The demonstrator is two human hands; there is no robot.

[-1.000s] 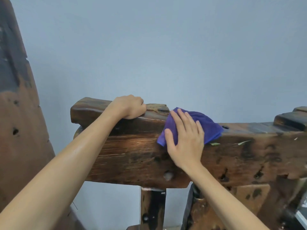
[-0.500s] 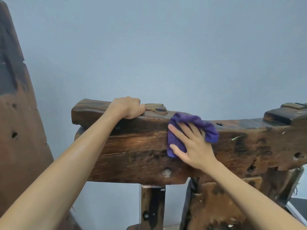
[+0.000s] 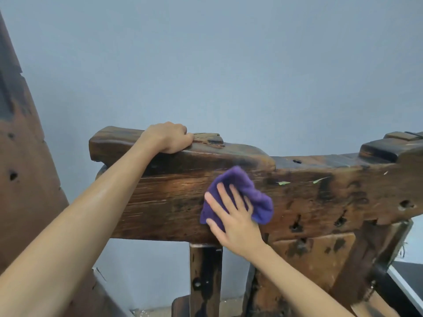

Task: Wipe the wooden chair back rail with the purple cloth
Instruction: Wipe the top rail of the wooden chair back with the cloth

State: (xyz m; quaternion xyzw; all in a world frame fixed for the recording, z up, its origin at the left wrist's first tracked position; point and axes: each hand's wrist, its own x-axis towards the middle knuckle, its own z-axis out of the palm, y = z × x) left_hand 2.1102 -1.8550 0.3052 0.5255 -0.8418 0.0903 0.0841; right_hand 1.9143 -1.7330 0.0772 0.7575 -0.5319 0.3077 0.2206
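Observation:
The wooden chair back rail (image 3: 167, 202) is a thick, dark, worn beam running across the middle of the view. My right hand (image 3: 233, 219) presses the crumpled purple cloth (image 3: 254, 195) flat against the rail's front face, fingers spread over it. My left hand (image 3: 168, 137) grips the rail's top edge near its left end, fingers curled over the back. Part of the cloth is hidden under my right palm.
A plain grey wall stands close behind the rail. Another tall wooden piece (image 3: 25, 179) rises at the left edge. A dark post (image 3: 204, 277) and a wider wooden panel (image 3: 315, 259) hang below the rail. Small pale green flecks (image 3: 283, 183) sit on the rail's face.
My right hand has slid the cloth down from the rail's top edge onto its front face. The left hand has kept its grip.

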